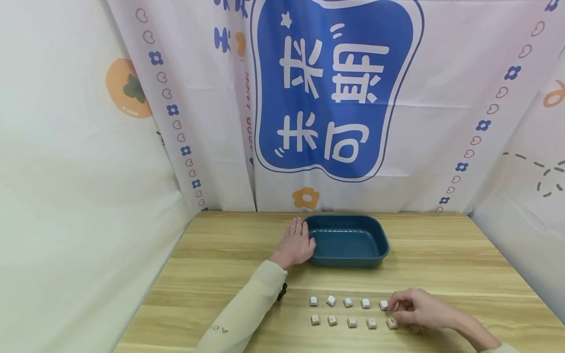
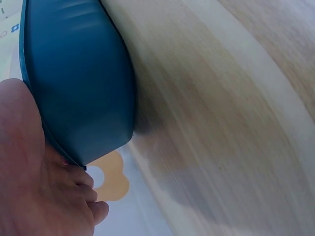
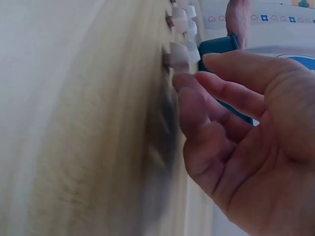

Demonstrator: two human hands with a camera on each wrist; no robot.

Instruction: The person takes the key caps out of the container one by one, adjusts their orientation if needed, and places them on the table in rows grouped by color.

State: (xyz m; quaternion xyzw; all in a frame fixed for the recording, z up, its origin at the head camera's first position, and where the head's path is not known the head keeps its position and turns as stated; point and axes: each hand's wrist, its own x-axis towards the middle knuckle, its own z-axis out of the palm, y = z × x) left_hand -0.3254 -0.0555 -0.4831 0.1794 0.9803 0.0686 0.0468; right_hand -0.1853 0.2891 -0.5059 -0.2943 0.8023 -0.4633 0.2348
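My left hand (image 1: 296, 243) lies along the left rim of a dark teal rectangular pan (image 1: 380, 247), its fingers straight and its thumb over the edge. In the left wrist view, that hand (image 2: 29, 167) sits right at the rim of the pan (image 2: 81, 83), whose outer wall shows. Two rows of small keycaps lie on the table, white ones (image 1: 348, 302) behind and beige ones (image 1: 351, 322) in front. My right hand (image 1: 419, 309) is at the right end of these rows, fingers loosely bent. Its fingertips are close to the nearest keycap (image 3: 178, 56) in the right wrist view.
The wood-grain table (image 1: 212, 294) reaches back to a hanging printed cloth (image 1: 432, 147) with a blue lettered panel. Pale cloth (image 1: 88, 196) also hangs at the left side. The pan stands near the table's back edge, behind the rows.
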